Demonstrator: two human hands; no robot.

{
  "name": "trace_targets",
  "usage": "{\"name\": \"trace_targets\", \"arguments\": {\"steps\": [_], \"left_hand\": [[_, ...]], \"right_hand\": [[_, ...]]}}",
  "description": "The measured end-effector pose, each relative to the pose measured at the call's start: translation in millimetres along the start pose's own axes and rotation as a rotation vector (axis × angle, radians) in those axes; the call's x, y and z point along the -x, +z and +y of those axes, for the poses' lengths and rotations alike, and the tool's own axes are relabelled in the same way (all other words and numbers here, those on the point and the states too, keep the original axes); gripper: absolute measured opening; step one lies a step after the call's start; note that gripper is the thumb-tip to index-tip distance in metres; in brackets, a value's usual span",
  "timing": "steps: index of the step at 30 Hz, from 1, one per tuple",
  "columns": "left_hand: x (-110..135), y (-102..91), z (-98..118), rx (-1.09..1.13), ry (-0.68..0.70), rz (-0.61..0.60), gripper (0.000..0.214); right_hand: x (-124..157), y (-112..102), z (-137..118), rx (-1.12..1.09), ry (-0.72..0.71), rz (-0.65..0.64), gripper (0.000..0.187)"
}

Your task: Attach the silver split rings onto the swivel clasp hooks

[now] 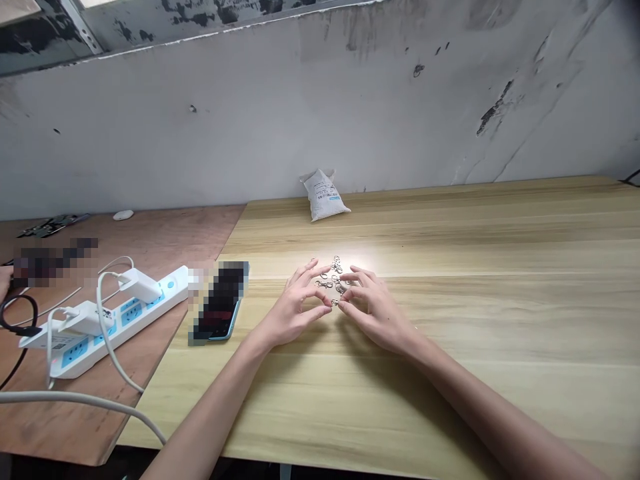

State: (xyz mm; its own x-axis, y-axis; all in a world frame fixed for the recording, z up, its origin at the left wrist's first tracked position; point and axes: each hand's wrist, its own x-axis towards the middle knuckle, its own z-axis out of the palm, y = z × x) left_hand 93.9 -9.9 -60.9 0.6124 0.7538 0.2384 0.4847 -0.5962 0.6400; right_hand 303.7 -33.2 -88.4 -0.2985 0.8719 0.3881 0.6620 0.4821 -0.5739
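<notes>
Both my hands rest on the light wooden table (450, 280) around a small heap of several metal rings and clasps (336, 275). My left hand (295, 308) and my right hand (374, 308) meet fingertip to fingertip, pinching one small metal clasp (334, 302) between thumbs and forefingers. The other fingers are spread above the heap. A bright light spot falls on the pieces.
A small white bag (324, 195) stands at the wall behind the heap. A phone (220, 303) lies to the left of my left hand. Farther left, a white power strip (100, 320) with chargers and cables lies on a brown board (165, 247).
</notes>
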Motion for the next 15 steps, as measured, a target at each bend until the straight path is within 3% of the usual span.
{"name": "trace_targets", "arguments": {"steps": [4,15], "left_hand": [[0.6,1.5,-0.2,0.01,0.02,-0.034,0.007],[-1.4,5.4,2.1,0.015,-0.056,0.161,0.007]], "right_hand": [[-0.5,1.0,2.1,-0.033,0.033,-0.009,0.015],[0.1,3.5,-10.9,0.277,-0.113,0.062,0.02]]}}
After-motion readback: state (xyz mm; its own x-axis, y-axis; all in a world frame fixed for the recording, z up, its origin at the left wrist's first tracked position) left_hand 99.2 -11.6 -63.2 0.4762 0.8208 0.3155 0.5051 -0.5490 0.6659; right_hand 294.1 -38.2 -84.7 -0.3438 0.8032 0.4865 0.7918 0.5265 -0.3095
